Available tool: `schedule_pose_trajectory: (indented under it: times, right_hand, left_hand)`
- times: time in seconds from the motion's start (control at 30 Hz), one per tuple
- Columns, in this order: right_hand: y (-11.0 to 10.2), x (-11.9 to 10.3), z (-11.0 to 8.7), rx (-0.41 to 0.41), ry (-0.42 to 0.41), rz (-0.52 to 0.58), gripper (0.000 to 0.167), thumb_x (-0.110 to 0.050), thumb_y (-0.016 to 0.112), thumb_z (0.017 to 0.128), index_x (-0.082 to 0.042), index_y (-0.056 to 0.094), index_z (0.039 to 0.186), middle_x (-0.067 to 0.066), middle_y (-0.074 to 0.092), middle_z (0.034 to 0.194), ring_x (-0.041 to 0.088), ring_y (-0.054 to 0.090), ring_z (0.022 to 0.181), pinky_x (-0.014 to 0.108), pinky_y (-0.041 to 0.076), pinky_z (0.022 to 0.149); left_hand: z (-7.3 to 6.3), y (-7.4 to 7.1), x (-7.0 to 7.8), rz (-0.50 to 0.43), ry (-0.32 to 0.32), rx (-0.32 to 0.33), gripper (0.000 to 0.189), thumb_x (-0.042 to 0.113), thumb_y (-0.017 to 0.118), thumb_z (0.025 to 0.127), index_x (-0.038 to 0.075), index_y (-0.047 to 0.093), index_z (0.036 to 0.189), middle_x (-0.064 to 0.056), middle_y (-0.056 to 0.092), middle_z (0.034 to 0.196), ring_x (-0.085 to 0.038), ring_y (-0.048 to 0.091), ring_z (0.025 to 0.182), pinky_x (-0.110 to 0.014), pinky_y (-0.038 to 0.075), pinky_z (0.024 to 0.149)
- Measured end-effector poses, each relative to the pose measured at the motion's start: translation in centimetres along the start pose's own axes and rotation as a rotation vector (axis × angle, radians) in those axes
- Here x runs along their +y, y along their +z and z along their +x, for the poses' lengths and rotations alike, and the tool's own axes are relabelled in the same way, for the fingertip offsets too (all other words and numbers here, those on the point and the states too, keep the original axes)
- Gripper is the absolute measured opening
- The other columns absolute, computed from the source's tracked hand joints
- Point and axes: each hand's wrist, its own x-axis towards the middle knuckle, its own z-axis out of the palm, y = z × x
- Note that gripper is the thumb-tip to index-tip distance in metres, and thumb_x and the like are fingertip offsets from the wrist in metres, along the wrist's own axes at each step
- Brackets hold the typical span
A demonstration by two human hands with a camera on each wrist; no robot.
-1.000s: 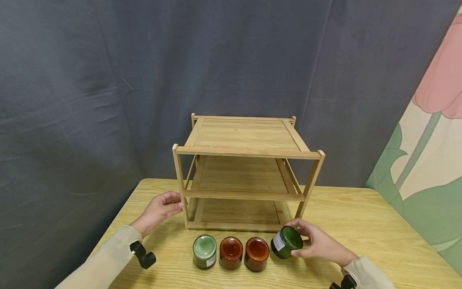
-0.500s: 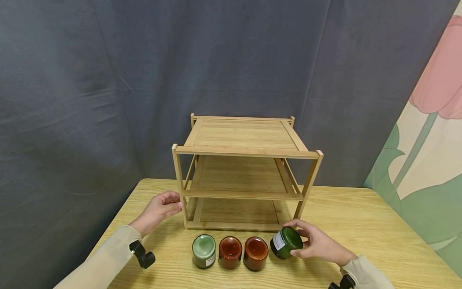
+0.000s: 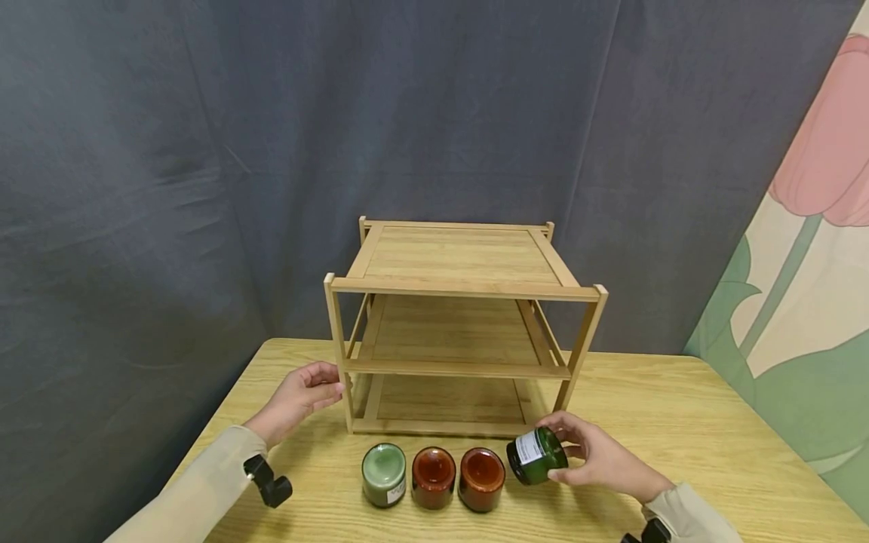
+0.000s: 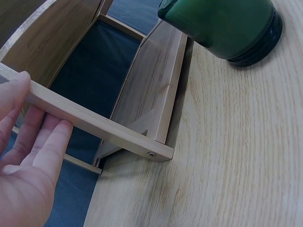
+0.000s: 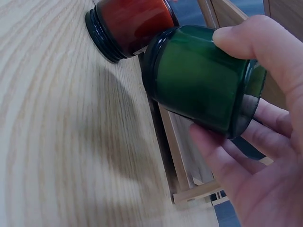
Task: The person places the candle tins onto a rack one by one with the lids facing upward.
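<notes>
Right hand (image 3: 604, 460) has the dark green jar (image 3: 538, 456) pinched and tilted, well forward of the worktop (image 3: 652, 422)'s back edge; looks like hard, slippery, breakable glass, so I'd hold its sides. Left hand (image 3: 295, 401)'s pinching the wooden rack (image 3: 462, 287)'s left front post (image 3: 336, 332). Wood-grain top, dark curtain (image 3: 421, 113) behind.

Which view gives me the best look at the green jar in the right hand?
The right wrist view: the green jar is large there, with the right hand gripping it in plain sight. The head view shows it smaller, tilted, its white label visible. The left wrist view shows only another green jar.
</notes>
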Motion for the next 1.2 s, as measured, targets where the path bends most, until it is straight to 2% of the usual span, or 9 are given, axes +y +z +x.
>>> schedule_pose_trajectory:
  times: [0.13,0.33,0.47,0.57,0.7,0.8,1.0,1.2]
  right_hand:
    - [0.06,0.09,-0.06,-0.002,-0.01,0.031,0.06,-0.004,0.077,0.078,0.009,0.044,0.127,0.023,0.051,0.122,0.005,0.058,0.102,0.026,0.056,0.083]
    - [0.17,0.44,-0.17,-0.018,-0.037,0.062,0.065,-0.001,0.076,0.077,0.003,0.043,0.133,0.027,0.049,0.126,0.009,0.058,0.105,0.028,0.055,0.086]
    - [0.25,0.63,-0.2,-0.03,-0.06,0.075,0.062,0.0,0.075,0.078,0.003,0.045,0.132,0.021,0.052,0.126,0.012,0.059,0.103,0.031,0.056,0.086]
    - [0.24,0.65,-0.24,-0.014,-0.038,0.073,0.06,-0.001,0.076,0.078,0.003,0.046,0.13,0.015,0.054,0.123,0.012,0.06,0.101,0.032,0.058,0.082]
    - [0.14,0.56,-0.26,0.006,0.008,0.082,0.058,-0.003,0.077,0.079,0.002,0.047,0.129,0.015,0.053,0.123,0.012,0.061,0.1,0.035,0.059,0.077]
    - [0.06,0.5,-0.2,0.026,0.017,0.056,0.058,-0.004,0.077,0.078,0.0,0.049,0.128,0.013,0.055,0.122,0.012,0.061,0.099,0.034,0.059,0.076]
    - [-0.08,0.56,-0.08,0.07,-0.016,-0.041,0.055,-0.008,0.08,0.076,-0.005,0.054,0.124,0.004,0.062,0.113,0.011,0.06,0.097,0.029,0.055,0.08]
    - [-0.17,0.63,-0.09,0.071,0.028,-0.024,0.054,-0.011,0.08,0.078,-0.004,0.053,0.125,0.007,0.061,0.115,0.012,0.06,0.098,0.028,0.055,0.081]
  left_hand:
    - [-0.05,0.08,-0.08,0.002,0.0,-0.001,0.032,0.009,0.065,0.092,-0.003,0.053,0.118,-0.001,0.061,0.106,-0.011,0.064,0.097,-0.025,0.055,0.089]
    - [-0.07,0.1,-0.25,0.008,0.004,-0.005,0.034,0.009,0.065,0.092,-0.006,0.052,0.12,-0.002,0.061,0.107,-0.012,0.064,0.098,-0.026,0.055,0.09]
    - [-0.05,0.13,-0.36,0.007,0.003,-0.008,0.036,0.009,0.064,0.092,-0.007,0.051,0.121,-0.002,0.061,0.107,-0.012,0.063,0.098,-0.026,0.054,0.09]
    - [-0.06,0.17,-0.4,0.006,0.003,-0.009,0.036,0.009,0.064,0.092,-0.007,0.051,0.121,-0.002,0.061,0.107,-0.012,0.063,0.098,-0.026,0.054,0.09]
    - [-0.06,0.18,-0.38,0.008,0.001,-0.011,0.035,0.009,0.064,0.093,-0.007,0.051,0.121,-0.002,0.061,0.107,-0.012,0.064,0.098,-0.026,0.054,0.09]
    - [-0.08,0.21,-0.25,0.01,0.003,-0.01,0.035,0.009,0.064,0.092,-0.007,0.051,0.12,-0.003,0.061,0.106,-0.012,0.064,0.098,-0.025,0.054,0.09]
    - [0.01,0.18,-0.07,0.011,0.003,-0.005,0.033,0.01,0.065,0.092,-0.005,0.053,0.118,-0.003,0.06,0.106,-0.012,0.063,0.098,-0.026,0.055,0.089]
    - [0.07,0.07,-0.09,0.014,0.003,-0.002,0.032,0.01,0.066,0.092,-0.004,0.053,0.118,-0.003,0.061,0.106,-0.012,0.064,0.098,-0.025,0.055,0.089]
